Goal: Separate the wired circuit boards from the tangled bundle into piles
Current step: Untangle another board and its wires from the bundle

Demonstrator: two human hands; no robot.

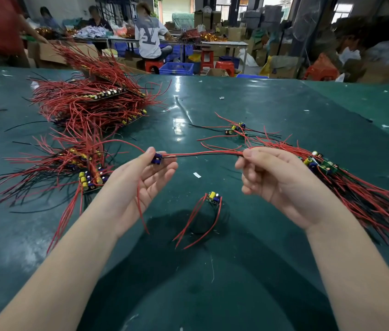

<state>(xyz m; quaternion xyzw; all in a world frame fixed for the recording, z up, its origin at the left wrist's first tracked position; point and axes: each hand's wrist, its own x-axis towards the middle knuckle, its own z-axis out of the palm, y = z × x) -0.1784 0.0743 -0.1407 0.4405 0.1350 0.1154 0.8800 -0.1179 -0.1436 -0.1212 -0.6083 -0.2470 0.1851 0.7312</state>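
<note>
Both forearms enter from the bottom edge, palms turned upward, over the green table (284, 111).

1. Left hand (140, 180): thumb and forefinger pinch a small wired circuit board (156, 158) at its blue component. The other fingers lie straight and relaxed beneath it. 1 loose red lead hangs from this board down across the palm.

2. Right hand (270, 177): fingers are curled around the neck of the tangled bundle (356, 187), clamping its wires where they converge.

3. Governing relation: a red-and-black wire pair (200, 153) runs nearly straight and roughly level from the pinched board rightward into the right hand's grip. The long axis of board plus leads therefore lies left-to-right, and the board sits wholly on the left-hand side of the bundle. The pair looks taut or close to it, so the leads appear not yet free of the bundle.

4. Judgement: release probably calls for drawing the board farther left along that same axis while the right hand anchors the bundle. A sideways pull risks snagging neighbouring leads.

5. Destinations: the near left pile (88, 173) lies just beside the left wrist, nearer than the large far pile (88, 101). 1 single board (213, 198) rests on the table between the hands, and a small group of boards (236, 129) lies beyond the right hand.
</note>
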